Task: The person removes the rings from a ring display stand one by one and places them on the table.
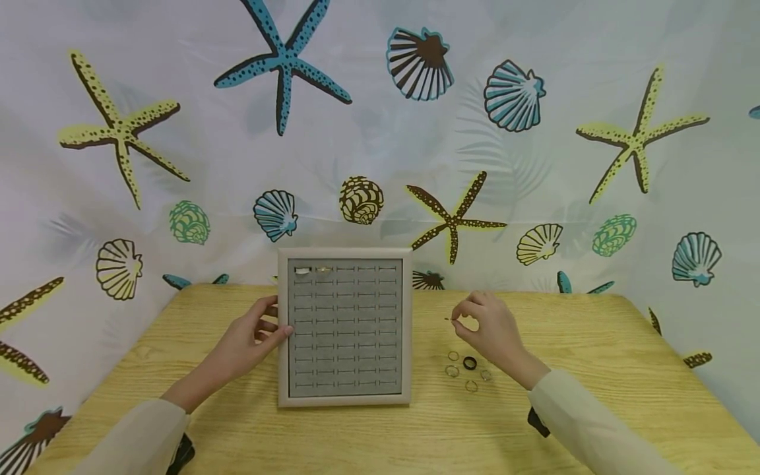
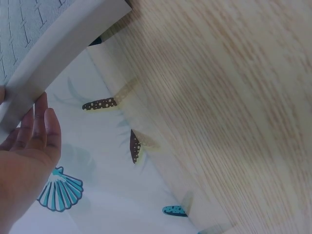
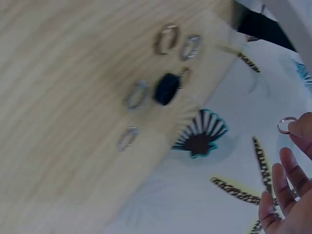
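Note:
A ring display board [image 1: 347, 340] with a pale frame and grey slotted padding stands on the table, facing the head camera. My left hand [image 1: 246, 340] grips its left edge, the thumb on the front and the fingers behind. In the top row sit a wide silver ring [image 1: 303, 270] and a gold-toned ring [image 1: 323, 269]. To the right of the board, my right hand [image 1: 491, 330] pinches a thin ring [image 3: 279, 128] between thumb and forefinger, above the table. Below that hand lie several loose rings, among them a black ring [image 3: 167, 89] and a silver ring [image 3: 137, 95].
The wooden table [image 1: 237, 429] ends at a white cloth backdrop [image 1: 356, 145] printed with starfish and shells. Dark wrist-worn devices show under both sleeves, one of them a black piece [image 1: 538, 422] by the right cuff. The loose rings lie close together.

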### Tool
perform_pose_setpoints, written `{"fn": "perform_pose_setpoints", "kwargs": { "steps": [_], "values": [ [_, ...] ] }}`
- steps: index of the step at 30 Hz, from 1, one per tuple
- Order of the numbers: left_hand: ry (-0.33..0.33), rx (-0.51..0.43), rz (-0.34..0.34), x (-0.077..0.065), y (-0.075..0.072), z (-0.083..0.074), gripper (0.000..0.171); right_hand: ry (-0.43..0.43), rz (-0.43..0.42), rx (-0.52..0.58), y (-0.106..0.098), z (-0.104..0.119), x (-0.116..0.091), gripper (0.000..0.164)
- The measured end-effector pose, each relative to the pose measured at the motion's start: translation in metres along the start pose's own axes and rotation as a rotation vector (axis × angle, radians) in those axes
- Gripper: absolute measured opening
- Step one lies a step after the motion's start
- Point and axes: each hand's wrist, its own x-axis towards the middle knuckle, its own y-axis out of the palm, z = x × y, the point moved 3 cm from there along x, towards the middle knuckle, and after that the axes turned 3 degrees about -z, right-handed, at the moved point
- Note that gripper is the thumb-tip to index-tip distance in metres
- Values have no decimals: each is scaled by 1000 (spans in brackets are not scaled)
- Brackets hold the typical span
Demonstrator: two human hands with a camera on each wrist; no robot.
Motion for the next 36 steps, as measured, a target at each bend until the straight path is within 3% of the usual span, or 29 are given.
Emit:
{"fn": "perform_pose_setpoints", "kwargs": {
  "steps": [10, 19, 36],
  "values": [
    [3, -11, 0, -2, -2, -4, 57, 49, 208, -149, 18, -30, -32, 13],
    [3, -4, 3, -1, 0, 0, 58, 88, 344, -220, 25, -42, -40, 12],
    [-4, -10, 4, -1, -1, -3, 58, 111, 448, -141, 27, -52, -46, 11]
  ]
}}
